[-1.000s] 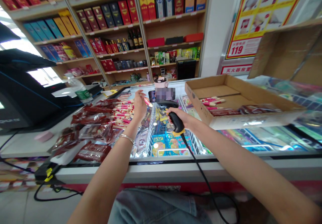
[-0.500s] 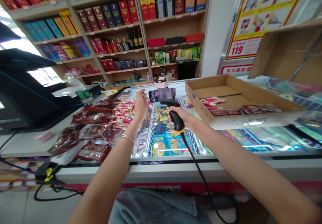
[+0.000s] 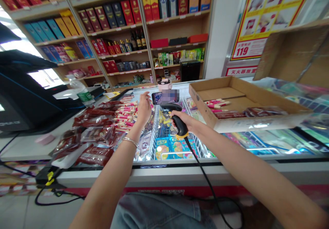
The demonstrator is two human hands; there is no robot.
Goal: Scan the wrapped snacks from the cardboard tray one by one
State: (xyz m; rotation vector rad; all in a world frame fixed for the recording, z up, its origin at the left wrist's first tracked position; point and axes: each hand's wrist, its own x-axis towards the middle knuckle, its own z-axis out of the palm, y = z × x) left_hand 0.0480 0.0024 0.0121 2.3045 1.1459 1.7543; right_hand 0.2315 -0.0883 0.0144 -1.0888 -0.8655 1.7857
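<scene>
The person's right hand is clamped around a black-and-yellow corded barcode scanner, its head pointing toward a black smartphone with a blurred screen. The left hand is open, fingers spread and holding nothing, just beside rows of pink-and-white sausage sticks. Below both hands sits a white chest freezer, and a brown cardboard tray rests to the right.

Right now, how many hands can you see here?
2. The left hand is open above the freezer, near the sausage sticks. The right hand grips a black barcode scanner. Other hands could be hidden.
</scene>
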